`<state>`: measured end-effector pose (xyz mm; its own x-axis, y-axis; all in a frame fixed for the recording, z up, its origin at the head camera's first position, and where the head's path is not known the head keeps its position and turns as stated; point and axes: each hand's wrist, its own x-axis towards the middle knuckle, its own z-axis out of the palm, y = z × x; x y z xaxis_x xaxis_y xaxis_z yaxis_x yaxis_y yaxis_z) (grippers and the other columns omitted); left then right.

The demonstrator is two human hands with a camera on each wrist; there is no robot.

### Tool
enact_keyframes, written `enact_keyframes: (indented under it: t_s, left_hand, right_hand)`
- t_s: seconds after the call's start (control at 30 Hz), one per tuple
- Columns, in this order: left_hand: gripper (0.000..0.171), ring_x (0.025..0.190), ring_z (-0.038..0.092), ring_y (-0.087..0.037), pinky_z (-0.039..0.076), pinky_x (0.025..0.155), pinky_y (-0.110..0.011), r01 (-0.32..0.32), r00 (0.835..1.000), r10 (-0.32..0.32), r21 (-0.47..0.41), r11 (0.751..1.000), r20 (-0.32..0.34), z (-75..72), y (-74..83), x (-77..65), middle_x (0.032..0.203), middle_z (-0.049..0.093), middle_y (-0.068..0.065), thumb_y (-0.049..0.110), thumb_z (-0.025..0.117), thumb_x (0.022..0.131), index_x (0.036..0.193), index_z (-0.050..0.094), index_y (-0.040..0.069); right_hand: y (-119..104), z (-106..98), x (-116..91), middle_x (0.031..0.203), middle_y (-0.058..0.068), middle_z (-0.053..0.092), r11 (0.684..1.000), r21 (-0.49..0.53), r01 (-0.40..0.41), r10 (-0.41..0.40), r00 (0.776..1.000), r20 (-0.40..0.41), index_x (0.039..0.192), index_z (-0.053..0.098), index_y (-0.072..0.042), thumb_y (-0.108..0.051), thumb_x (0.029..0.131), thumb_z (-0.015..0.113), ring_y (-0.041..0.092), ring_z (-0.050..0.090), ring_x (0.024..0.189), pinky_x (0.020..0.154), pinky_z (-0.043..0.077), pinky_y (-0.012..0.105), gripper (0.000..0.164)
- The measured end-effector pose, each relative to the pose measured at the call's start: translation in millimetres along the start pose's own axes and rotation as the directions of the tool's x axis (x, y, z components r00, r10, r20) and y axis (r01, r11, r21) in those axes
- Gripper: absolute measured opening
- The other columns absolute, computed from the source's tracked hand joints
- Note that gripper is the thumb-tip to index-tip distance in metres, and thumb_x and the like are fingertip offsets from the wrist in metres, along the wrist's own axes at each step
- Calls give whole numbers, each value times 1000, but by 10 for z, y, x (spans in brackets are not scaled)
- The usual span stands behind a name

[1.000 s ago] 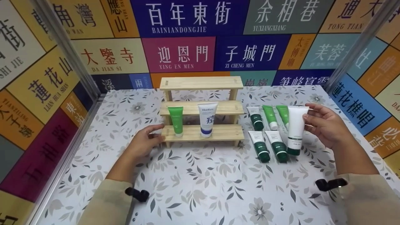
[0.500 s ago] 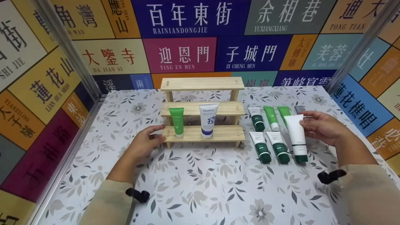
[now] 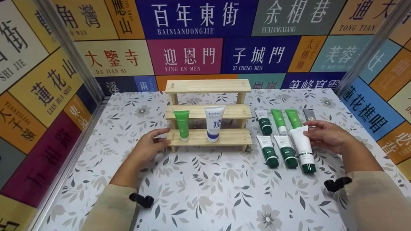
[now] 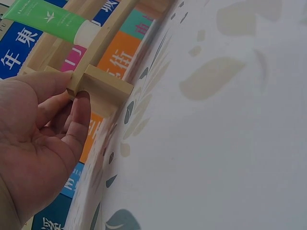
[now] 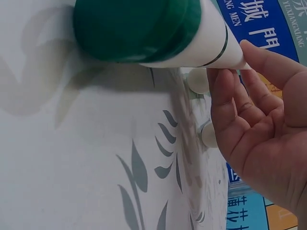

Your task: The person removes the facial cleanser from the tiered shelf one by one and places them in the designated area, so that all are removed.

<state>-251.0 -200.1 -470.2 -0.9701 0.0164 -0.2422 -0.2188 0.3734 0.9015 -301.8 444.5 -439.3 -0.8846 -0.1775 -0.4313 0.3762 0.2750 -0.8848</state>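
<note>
My right hand point(image 3: 329, 136) pinches the flat end of a white tube with a dark green cap point(image 3: 302, 147); its cap points toward me. In the right wrist view the tube's green cap point(image 5: 136, 28) looms close and the thumb and fingers meet at the far crimped end. My left hand point(image 3: 151, 146) grips the left end of the bottom step of a three-step wooden rack point(image 3: 196, 138), thumb above and fingers below, as the left wrist view shows. On that step stand a green tube point(image 3: 182, 125) and a white-and-blue tube point(image 3: 213, 123), both on their caps.
Right of the rack, tubes lie in two rows: a white-and-green tube point(image 3: 264, 122), two green tubes point(image 3: 278, 120) and a grey tube point(image 3: 309, 114) behind, two white-and-green tubes point(image 3: 284, 150) in front. The floral-covered table point(image 3: 205, 192) meets walls with printed signs point(image 3: 186, 56).
My right hand has brought the white tube lower and toward me, beside the front row, uncovering the grey tube behind. The left hand and rack stay put.
</note>
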Motion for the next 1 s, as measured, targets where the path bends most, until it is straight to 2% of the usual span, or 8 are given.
enact_keyframes:
  t_s: [0.3, 0.53, 0.67, 0.8, 1.0]
  left_hand:
    - [54, 112, 66, -20, 58, 83, -30, -6, 1000, 6, -1, 1000, -3, -3, -9, -7, 138, 68, -9, 19, 74, 100, 152, 60, 27]
    - [55, 106, 65, -18, 56, 76, -27, -60, 998, 60, -38, 997, 6, -5, -26, -20, 135, 68, -12, 16, 74, 100, 153, 60, 20]
    - [55, 104, 65, -17, 56, 75, -27, -41, 999, 41, -47, 998, 4, -3, -20, -16, 129, 69, -11, 17, 75, 99, 152, 61, 22]
    - [54, 107, 65, -18, 56, 76, -28, -16, 1000, 17, -44, 999, 6, -4, -3, -20, 131, 68, -9, 18, 75, 100, 151, 61, 24]
    - [54, 105, 65, -18, 55, 73, -28, -16, 1000, 16, -36, 999, 4, -7, -9, -30, 133, 68, -11, 17, 73, 100, 152, 60, 25]
  right_hand:
    - [77, 46, 19, 107, -11, 68, 998, -47, -40, 39, 999, -23, 142, 50, -31, -24, 98, 80, 10, 71, 92, 83, 63, 27, 54]
    - [85, 57, 8, 106, -12, 70, 995, -54, -89, 87, 995, -41, 145, 46, -34, -28, 95, 83, 10, 71, 90, 80, 62, 27, 63]
    - [82, 43, -3, 106, -14, 73, 990, -76, -118, 115, 992, -49, 147, 44, -36, -30, 95, 84, 10, 71, 88, 78, 62, 26, 66]
    - [68, 24, -24, 104, -14, 74, 986, -84, -141, 137, 989, -54, 145, 44, -37, -29, 95, 83, 11, 71, 84, 75, 62, 25, 64]
    - [26, 13, -60, 107, -13, 71, 979, -112, -170, 164, 985, -57, 155, 38, -31, -30, 95, 83, 11, 71, 88, 78, 63, 27, 74]
